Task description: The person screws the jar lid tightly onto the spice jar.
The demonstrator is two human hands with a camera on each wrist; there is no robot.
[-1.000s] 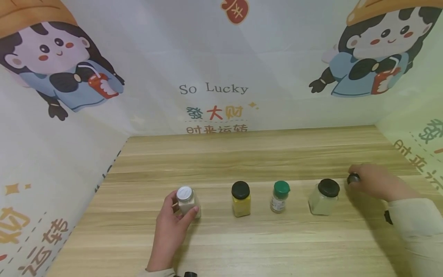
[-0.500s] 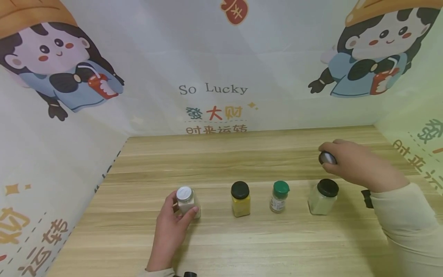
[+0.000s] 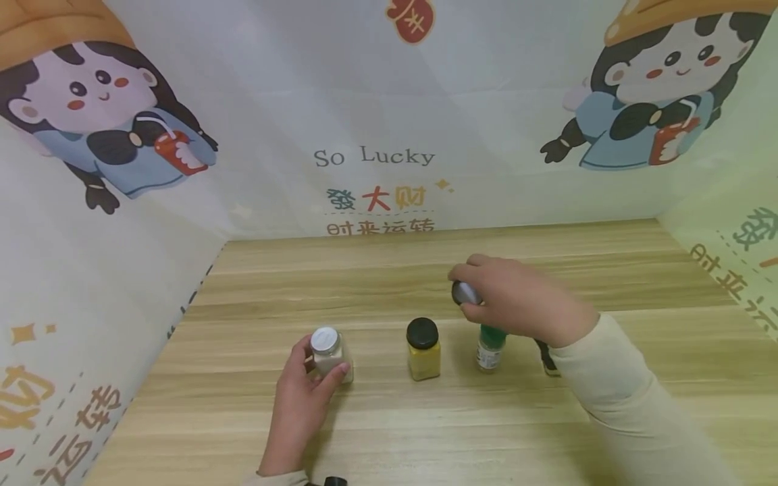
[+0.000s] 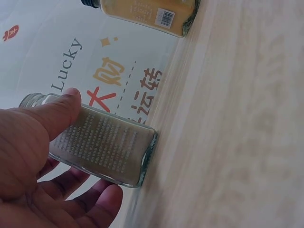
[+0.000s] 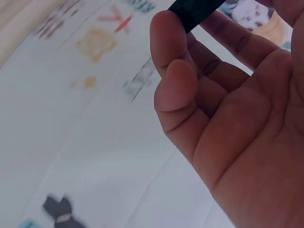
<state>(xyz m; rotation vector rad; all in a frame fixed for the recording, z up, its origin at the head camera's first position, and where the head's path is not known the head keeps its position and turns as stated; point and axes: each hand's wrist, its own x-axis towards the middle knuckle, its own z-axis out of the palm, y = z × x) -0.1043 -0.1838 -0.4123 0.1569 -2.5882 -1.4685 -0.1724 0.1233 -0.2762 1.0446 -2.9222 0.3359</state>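
My left hand [image 3: 306, 398] grips a square glass jar [image 3: 328, 358] standing on the table, thumb on one side and fingers on the other. The jar has a pale filling and a whitish top; in the left wrist view, its bare-looking glass neck and printed text [image 4: 99, 142] show. My right hand [image 3: 516, 297] is in the air above and behind a small green-capped bottle [image 3: 488, 356]. Its fingers pinch a round dark lid [image 3: 466, 293] with a greyish face. Only the lid's ribbed dark edge [image 5: 194, 12] appears in the right wrist view.
A yellow-filled jar [image 3: 424, 361] with a black cap stands between the held jar and the green-capped bottle. Another jar is almost wholly hidden behind my right forearm. A printed cloth [image 3: 389, 115] walls the wooden table [image 3: 395, 432] at back and sides.
My right hand has lifted the lid from the far right and carried it left, past the black-capped pale jar, to above the green-capped bottle. The left hand and its jar stay put.
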